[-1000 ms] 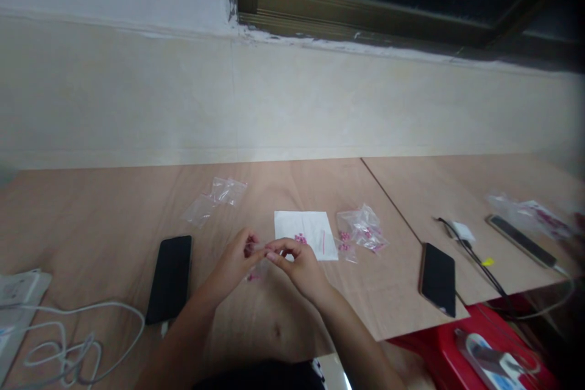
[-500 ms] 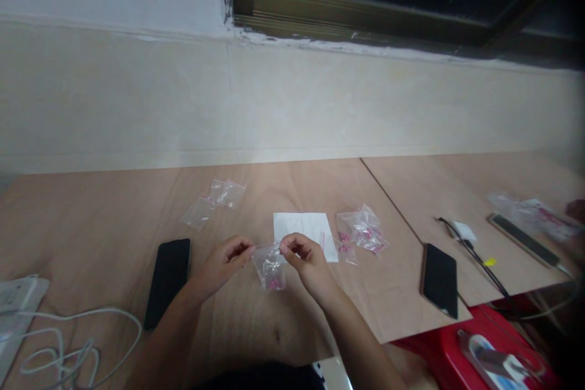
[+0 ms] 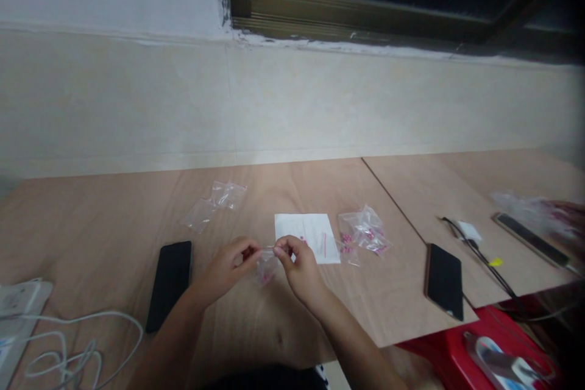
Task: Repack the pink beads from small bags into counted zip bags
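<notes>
Between my hands hangs a small clear zip bag (image 3: 265, 271) with pink beads at its bottom. My left hand (image 3: 234, 262) pinches the left end of its top edge, and my right hand (image 3: 297, 265) pinches the right end, the fingertips close together. Just behind the right hand lies a white sheet of paper (image 3: 308, 230) with a thin red line and a few pink specks on it. To its right is a pile of clear bags with pink beads (image 3: 365, 233). Flat clear bags (image 3: 227, 195), with no beads visible in them, rest farther back on the left.
A black phone (image 3: 170, 283) lies left of my left arm, beside a white cable (image 3: 86, 347). Another phone (image 3: 444, 281), a black cable (image 3: 484, 262) and a power bank-like slab (image 3: 530, 239) are at right. A red stool (image 3: 452, 347) stands below the table edge. Another person's hand (image 3: 569, 212) is at far right.
My hands have drawn closer together along the bag's top edge, and the bag now hangs more folded. At far right, the other person's hand has moved in over the plastic bags.
</notes>
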Demonstrator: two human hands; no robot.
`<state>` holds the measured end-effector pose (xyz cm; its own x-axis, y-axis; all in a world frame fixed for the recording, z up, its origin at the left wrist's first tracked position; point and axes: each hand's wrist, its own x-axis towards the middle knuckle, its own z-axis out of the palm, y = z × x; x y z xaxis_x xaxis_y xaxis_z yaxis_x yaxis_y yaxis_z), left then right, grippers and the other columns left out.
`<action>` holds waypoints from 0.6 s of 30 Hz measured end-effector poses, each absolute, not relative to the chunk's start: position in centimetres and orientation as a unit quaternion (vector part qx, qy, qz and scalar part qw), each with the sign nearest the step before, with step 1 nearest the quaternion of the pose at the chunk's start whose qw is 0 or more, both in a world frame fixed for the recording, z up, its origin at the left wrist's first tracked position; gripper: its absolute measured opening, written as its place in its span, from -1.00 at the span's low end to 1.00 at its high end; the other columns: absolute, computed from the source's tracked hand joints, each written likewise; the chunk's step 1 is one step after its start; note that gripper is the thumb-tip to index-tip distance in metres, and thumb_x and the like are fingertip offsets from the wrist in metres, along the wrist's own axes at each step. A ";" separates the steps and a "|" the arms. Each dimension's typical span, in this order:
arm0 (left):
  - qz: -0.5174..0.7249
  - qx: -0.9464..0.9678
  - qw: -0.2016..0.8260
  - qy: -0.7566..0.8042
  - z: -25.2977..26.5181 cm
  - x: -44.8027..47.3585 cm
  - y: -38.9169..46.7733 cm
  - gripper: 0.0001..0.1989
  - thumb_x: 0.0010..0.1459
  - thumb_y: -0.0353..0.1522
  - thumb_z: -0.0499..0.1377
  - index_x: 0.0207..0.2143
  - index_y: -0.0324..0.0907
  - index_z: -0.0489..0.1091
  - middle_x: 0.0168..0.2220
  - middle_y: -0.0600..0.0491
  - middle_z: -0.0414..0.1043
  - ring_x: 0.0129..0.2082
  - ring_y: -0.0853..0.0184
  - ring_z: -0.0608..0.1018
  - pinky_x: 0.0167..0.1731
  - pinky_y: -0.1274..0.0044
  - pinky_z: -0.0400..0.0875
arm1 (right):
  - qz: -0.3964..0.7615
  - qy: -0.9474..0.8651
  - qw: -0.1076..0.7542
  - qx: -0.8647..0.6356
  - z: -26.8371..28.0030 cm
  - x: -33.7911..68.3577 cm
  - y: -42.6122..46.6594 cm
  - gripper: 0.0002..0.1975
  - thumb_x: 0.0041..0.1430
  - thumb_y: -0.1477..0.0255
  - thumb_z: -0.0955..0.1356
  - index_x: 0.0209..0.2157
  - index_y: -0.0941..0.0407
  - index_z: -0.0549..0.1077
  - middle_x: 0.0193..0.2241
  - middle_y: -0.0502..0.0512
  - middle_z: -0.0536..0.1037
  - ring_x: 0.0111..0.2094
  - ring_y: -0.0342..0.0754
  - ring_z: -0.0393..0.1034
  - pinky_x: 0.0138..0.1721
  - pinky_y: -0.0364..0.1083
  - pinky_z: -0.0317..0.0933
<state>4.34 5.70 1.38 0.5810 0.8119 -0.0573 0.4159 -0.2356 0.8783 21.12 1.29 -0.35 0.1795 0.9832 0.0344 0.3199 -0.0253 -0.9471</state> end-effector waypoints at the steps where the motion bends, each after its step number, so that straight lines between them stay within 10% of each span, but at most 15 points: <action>1: 0.211 0.761 0.459 0.406 1.4 4.4 5.7 -0.80 0.14 -0.27 0.03 -0.39 -0.19 0.35 -0.44 0.10 0.33 -0.41 0.39 0.37 -0.40 0.58 0.24 | 0.353 -0.529 0.454 -0.623 -0.3 21.0 1.3 -0.84 0.06 0.35 0.28 -0.52 0.12 0.35 -0.53 0.03 0.41 -0.47 -0.11 0.24 -0.40 -0.12 0.12; 18: 0.187 0.758 0.493 0.385 0.8 5.3 5.5 -0.78 0.16 -0.26 0.01 -0.43 -0.20 0.32 -0.48 0.13 0.26 -0.44 0.40 0.31 -0.42 0.59 0.19 | 0.389 -0.557 0.457 -0.574 -0.2 21.3 1.4 -0.86 0.00 0.39 0.33 -0.58 0.12 0.39 -0.59 0.00 0.40 -0.48 -0.10 0.25 -0.41 -0.13 0.11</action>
